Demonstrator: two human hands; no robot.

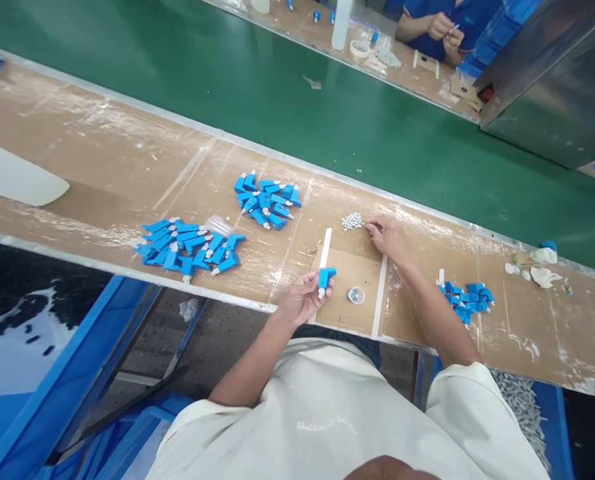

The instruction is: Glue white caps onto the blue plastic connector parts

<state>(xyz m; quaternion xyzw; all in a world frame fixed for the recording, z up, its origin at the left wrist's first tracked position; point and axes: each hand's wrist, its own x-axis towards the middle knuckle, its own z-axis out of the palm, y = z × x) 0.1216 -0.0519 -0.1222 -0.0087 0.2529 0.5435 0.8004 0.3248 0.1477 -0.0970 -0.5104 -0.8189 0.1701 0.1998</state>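
My left hand [304, 298] is closed on a small blue connector [326, 275] with a white tip, held just above the bench's near edge. My right hand [388, 237] reaches forward, its fingers pinched at the right side of a small heap of tiny white parts [352, 221]; whether it holds one is too small to tell. A white strip [325, 247] lies between my hands. A small round metal piece [356, 295] sits on the brown cardboard pad [350, 313] by my left hand.
Piles of blue connectors lie at the left [190, 248], the centre [267, 200] and the right [466, 299] of the brown bench [102, 167]. A green conveyor belt [277, 87] runs behind. Across it another person's hands [444, 30] work. Blue bins [52, 400] stand below.
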